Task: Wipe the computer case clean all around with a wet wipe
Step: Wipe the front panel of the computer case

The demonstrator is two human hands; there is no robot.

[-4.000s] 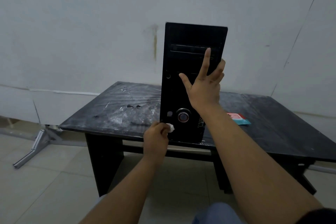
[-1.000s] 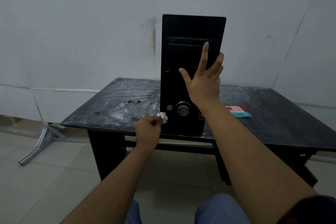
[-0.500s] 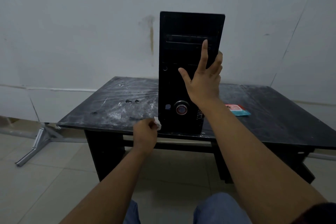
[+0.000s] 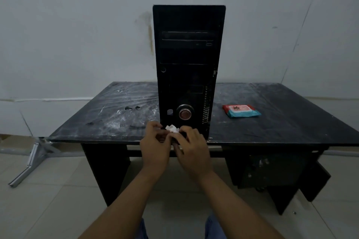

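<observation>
The case (image 4: 187, 68) is stood upright near the near edge of the table (image 4: 272, 128), with its front panel turned toward the camera. A crumpled white wipe (image 4: 172, 128) is pinched between the curled fingertips of the left hand (image 4: 155, 149) and the right hand (image 4: 192, 151), which are drawn close together low in front of the case's bottom edge. A pack (image 4: 240, 111) is laid flat on the table, right of the case and apart from it.
</observation>
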